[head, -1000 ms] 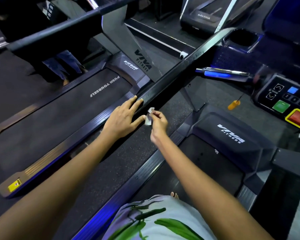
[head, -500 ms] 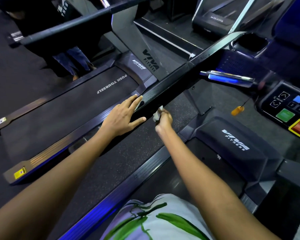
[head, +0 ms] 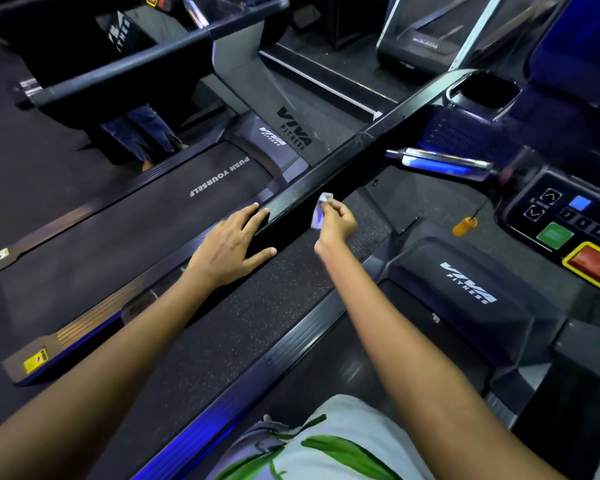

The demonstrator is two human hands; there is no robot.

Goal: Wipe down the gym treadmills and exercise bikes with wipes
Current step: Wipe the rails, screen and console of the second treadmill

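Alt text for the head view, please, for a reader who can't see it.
A right hand pinches a small wipe against a treadmill's black handrail while the left hand rests flat on the rail's end. A console with green and red buttons sits to the right.

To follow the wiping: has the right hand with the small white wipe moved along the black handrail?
Yes. The right hand and wipe slid forward along the black handrail, away from the resting left hand.

A person's left hand (head: 232, 249) rests with straight fingers on the near end of a black treadmill handrail (head: 329, 176), while the right hand (head: 335, 221) pinches a small white wipe (head: 320, 209) against the rail's right side.
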